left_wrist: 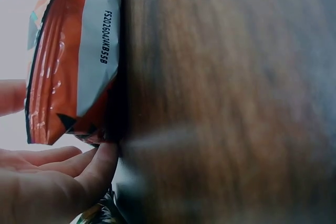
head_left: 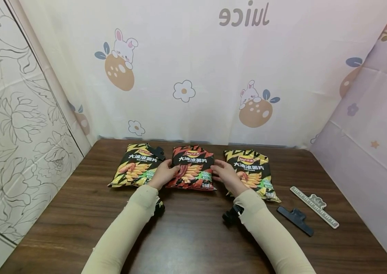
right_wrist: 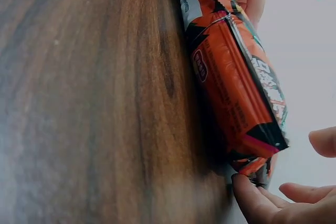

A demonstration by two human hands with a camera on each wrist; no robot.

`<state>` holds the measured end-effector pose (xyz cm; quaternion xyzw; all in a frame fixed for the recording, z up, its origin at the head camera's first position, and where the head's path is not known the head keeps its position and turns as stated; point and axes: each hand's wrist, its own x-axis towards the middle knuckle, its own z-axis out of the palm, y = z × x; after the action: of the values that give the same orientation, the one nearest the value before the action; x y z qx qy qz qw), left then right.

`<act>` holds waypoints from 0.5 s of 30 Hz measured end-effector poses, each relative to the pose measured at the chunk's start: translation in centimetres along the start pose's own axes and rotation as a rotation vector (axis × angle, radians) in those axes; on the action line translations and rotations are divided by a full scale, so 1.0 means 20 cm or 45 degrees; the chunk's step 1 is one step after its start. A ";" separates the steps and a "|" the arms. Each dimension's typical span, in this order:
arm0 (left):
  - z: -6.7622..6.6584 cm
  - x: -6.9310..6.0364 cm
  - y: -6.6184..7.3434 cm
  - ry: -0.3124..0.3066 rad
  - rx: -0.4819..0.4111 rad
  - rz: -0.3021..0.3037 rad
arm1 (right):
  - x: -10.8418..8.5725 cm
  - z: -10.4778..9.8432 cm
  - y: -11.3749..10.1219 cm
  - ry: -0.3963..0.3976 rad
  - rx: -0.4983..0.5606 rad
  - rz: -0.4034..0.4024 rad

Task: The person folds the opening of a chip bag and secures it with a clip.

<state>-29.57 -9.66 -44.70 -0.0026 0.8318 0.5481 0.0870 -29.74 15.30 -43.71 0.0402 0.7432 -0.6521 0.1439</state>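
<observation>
your left hand [head_left: 163, 174] is at the left side of the red lay's chip bag [head_left: 191, 167], thumb over its edge and fairly straight fingers against its end, with a wide gap between thumb and fingers. your right hand [head_left: 228, 176] meets the bag's right side: one fingertip touches its lower edge, while the thumb stands apart. neither hand curls round the bag. it lies face up, in the middle of the row toward the far side of the wooden table [head_left: 193, 236]; you can't quite tell whether its edges are raised.

the step in hand looks like steadying or squaring this bag between your hands. the next move probably calls for even, light pressure from both sides, so the soft bag neither twists nor crumples.

farther out, a yellow chip bag [head_left: 133, 167] lies to the left, a black clip [head_left: 157, 152] at its far right corner. another yellow chip bag [head_left: 254, 173] lies to the right, partly behind your right hand. nearer and farther right are a loose black clip [head_left: 295, 220] and, just beyond it, a white ruler-edged clip [head_left: 314, 206].
</observation>
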 end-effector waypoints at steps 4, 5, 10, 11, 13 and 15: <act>0.00 0.02 0.00 -0.012 0.019 0.007 | 0.02 0.01 0.01 0.014 -0.005 0.012; 0.01 0.02 0.00 -0.014 0.031 0.010 | 0.03 0.01 0.01 0.020 -0.008 0.017; 0.01 0.02 0.02 0.008 0.097 -0.005 | 0.05 0.02 0.01 0.058 -0.040 0.046; 0.01 0.02 0.02 0.011 0.107 -0.009 | 0.06 0.02 0.01 0.065 -0.046 0.050; 0.01 0.02 0.03 0.014 0.122 -0.018 | 0.07 0.02 0.01 0.073 -0.062 0.055; 0.01 0.02 0.03 0.014 0.132 -0.027 | 0.07 0.02 0.01 0.082 -0.075 0.058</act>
<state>-30.08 -9.23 -44.35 -0.0097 0.8594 0.5035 0.0883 -31.00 14.72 -44.36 0.0736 0.7652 -0.6250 0.1358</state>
